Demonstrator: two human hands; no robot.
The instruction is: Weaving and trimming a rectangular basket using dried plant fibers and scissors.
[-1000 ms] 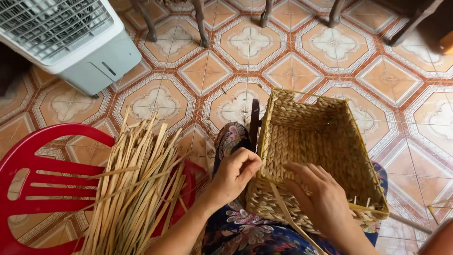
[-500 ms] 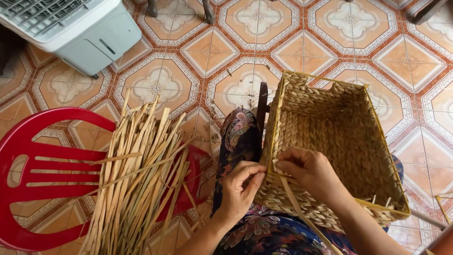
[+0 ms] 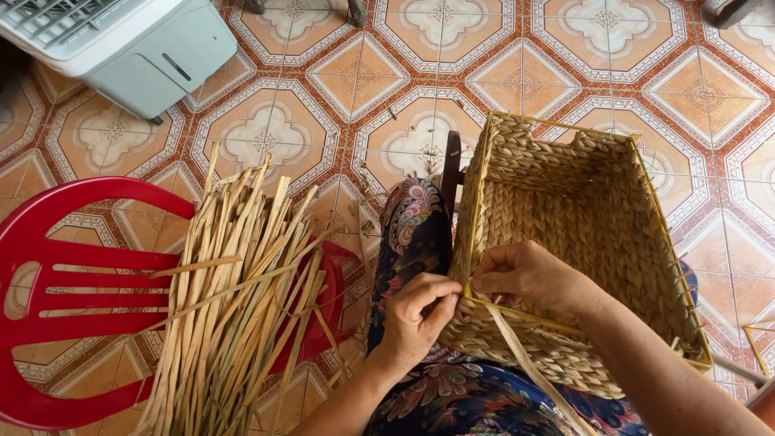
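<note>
Basket (image 3: 581,242) weaving is going on: the woven box is resting on the person's lap, its near rim under both hands. The right hand (image 3: 529,278) is pinching a flat straw strip (image 3: 525,363) at the rim, while the left hand (image 3: 416,319) is curling closed against the corner. Probably a rim-binding step, calling for firm, even tension. Straw bundle (image 3: 234,299) is lying across the red chair (image 3: 64,299) nearby.

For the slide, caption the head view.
Both hands, left hand and right hand, pinch a straw strip at a woven basket's rim.
</note>
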